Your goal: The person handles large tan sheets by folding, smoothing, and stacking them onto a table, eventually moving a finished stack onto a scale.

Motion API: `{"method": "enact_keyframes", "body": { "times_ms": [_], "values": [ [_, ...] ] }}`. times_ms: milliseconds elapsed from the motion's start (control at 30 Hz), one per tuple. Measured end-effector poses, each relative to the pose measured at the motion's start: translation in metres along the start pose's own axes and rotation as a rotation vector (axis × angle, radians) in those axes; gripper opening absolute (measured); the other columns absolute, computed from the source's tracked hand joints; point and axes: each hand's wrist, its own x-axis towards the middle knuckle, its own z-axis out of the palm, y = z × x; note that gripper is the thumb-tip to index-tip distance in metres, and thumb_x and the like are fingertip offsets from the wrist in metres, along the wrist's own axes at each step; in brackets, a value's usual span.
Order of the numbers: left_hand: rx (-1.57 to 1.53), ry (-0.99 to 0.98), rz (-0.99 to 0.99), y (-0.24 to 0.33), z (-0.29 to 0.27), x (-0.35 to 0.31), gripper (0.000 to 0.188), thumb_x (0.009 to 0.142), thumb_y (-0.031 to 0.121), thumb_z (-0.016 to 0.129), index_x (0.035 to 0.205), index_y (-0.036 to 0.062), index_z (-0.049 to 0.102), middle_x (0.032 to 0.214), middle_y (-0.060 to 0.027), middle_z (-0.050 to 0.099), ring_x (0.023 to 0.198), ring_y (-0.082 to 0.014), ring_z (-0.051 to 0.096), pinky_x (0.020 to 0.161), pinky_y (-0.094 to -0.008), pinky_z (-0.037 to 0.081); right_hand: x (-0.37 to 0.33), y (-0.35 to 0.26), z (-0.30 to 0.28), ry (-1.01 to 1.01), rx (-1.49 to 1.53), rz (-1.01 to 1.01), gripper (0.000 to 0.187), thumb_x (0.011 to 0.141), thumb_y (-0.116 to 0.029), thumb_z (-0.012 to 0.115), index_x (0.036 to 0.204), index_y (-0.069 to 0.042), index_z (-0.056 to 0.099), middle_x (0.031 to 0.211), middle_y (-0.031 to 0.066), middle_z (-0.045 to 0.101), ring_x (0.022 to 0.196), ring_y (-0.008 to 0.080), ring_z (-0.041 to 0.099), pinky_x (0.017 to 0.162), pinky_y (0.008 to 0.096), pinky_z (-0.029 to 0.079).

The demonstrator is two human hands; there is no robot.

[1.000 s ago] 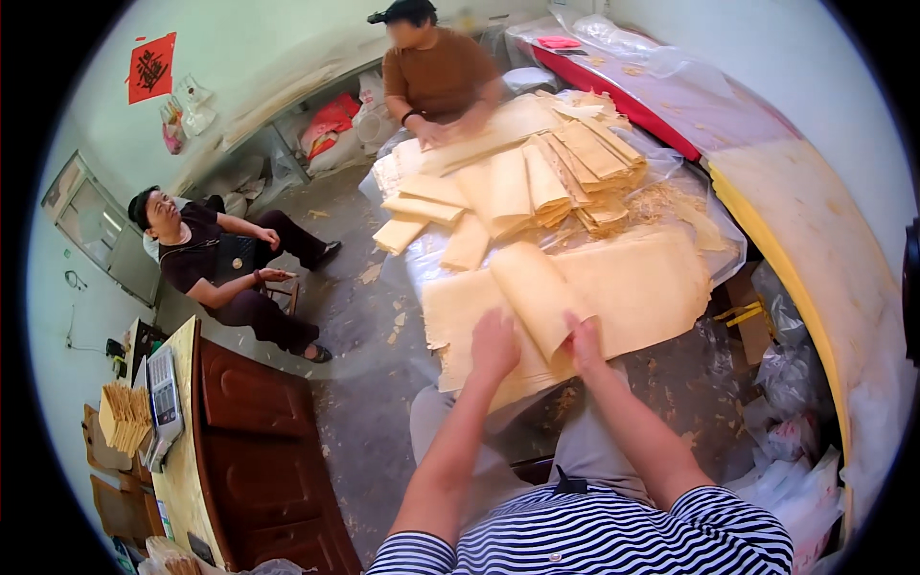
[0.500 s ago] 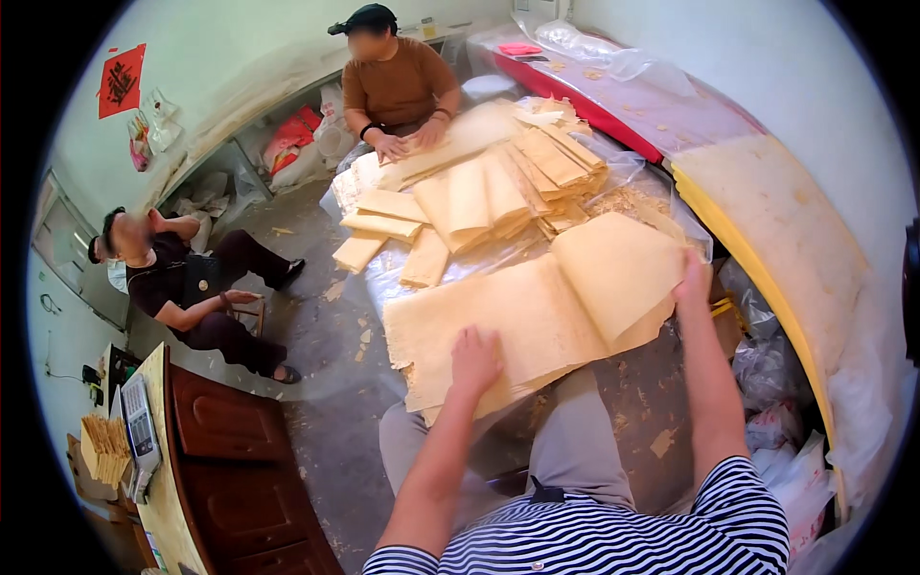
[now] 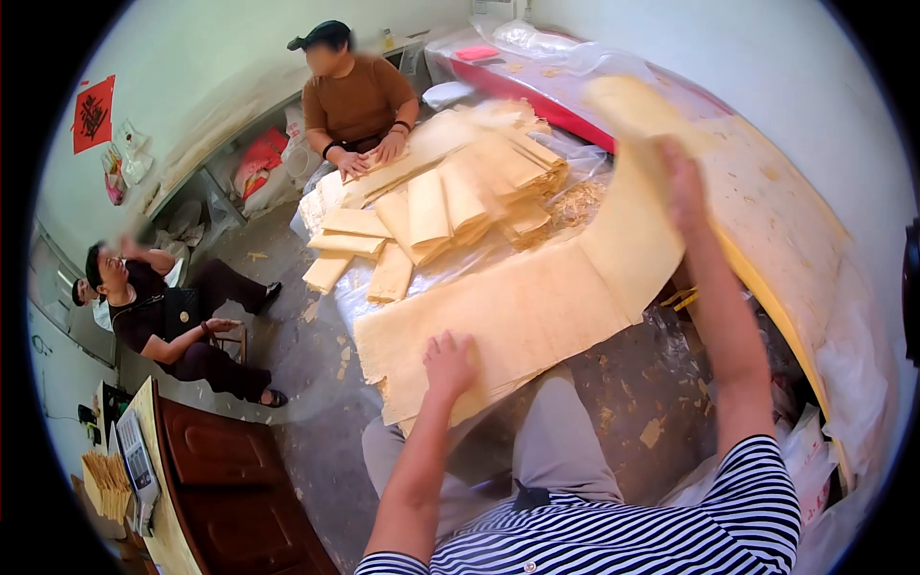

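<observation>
A stack of large, thin, pale tan sheets (image 3: pixel 498 316), like dry flat pancakes, lies across the near edge of the table above my knees. My left hand (image 3: pixel 448 364) rests on the left half of the stack with its fingers apart. Up at the right, my right hand (image 3: pixel 682 187) grips the edge of the top sheet (image 3: pixel 632 211), whose right part stands raised and curved. Motion blurs this hand and the sheet's upper end. Beyond the stack, several folded sheets (image 3: pixel 446 206) are heaped on the plastic-covered table.
Across the table a person (image 3: pixel 356 101) presses both hands on sheets. Another person (image 3: pixel 163 311) sits at the left; someone else is partly hidden behind. A brown wooden cabinet (image 3: pixel 225 446) stands near left, with a scale (image 3: pixel 139 465) on top. A long, plastic-covered surface (image 3: pixel 767 192) runs along the right.
My right hand has moved up and away, lifting the right part of the top sheet off the stack. My left hand stays on the stack. The view has shifted slightly right.
</observation>
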Motion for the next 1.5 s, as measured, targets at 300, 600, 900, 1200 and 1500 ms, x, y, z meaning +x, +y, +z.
{"method": "enact_keyframes", "body": {
  "times_ms": [300,600,900,1200,1500],
  "values": [
    [-2.151,0.122,-0.049,-0.002,-0.009,-0.037,0.056,0.085,0.032,0.060,0.130,0.0079,0.036,0.122,-0.0083,0.049,0.110,-0.0216,0.049,0.088,-0.0367,0.044,-0.282,0.059,0.186,-0.921,-0.287,-0.280,0.012,0.078,-0.010,0.054,0.089,-0.006,0.059,0.095,0.0111,0.060,0.091,0.0307,0.057,0.079,0.0383,0.045],
    [-2.242,0.226,-0.513,-0.058,0.021,-0.019,0.033,0.092,0.027,0.045,0.115,0.0044,0.049,0.105,-0.0147,0.060,0.087,-0.0292,0.063,0.070,-0.0408,0.056,-0.358,0.100,0.126,-0.995,-0.244,-0.578,0.022,0.079,-0.012,0.054,0.100,-0.008,0.060,0.096,0.0119,0.061,0.086,0.0310,0.059,0.075,0.0396,0.048],
    [-2.191,0.548,-0.205,-0.062,-0.059,-0.019,0.034,0.092,0.018,0.042,0.122,0.0009,0.046,0.116,-0.0131,0.055,0.109,-0.0246,0.054,0.089,-0.0420,0.047,-0.176,0.229,0.040,-0.453,-1.131,-0.222,0.038,0.082,-0.020,0.052,0.118,-0.010,0.053,0.113,0.0159,0.055,0.109,0.0313,0.050,0.094,0.0452,0.038],
    [-2.090,0.660,-0.495,-0.133,-0.002,-0.057,0.032,0.089,0.017,0.042,0.114,0.0014,0.053,0.109,-0.0099,0.060,0.100,-0.0233,0.059,0.082,-0.0364,0.049,-0.147,0.286,-0.002,-0.509,-1.417,-0.044,0.043,0.082,-0.021,0.054,0.123,-0.010,0.048,0.118,0.0158,0.053,0.110,0.0324,0.049,0.094,0.0453,0.039],
    [-1.928,0.698,-0.594,-0.196,0.019,-0.088,0.031,0.088,0.016,0.044,0.111,-0.0031,0.053,0.102,-0.0116,0.061,0.094,-0.0238,0.061,0.080,-0.0363,0.051,-0.131,0.241,0.018,-0.350,-0.947,0.264,0.052,0.079,-0.028,0.058,0.125,-0.006,0.047,0.118,0.0164,0.053,0.112,0.0321,0.047,0.095,0.0439,0.038]
  ]
}}
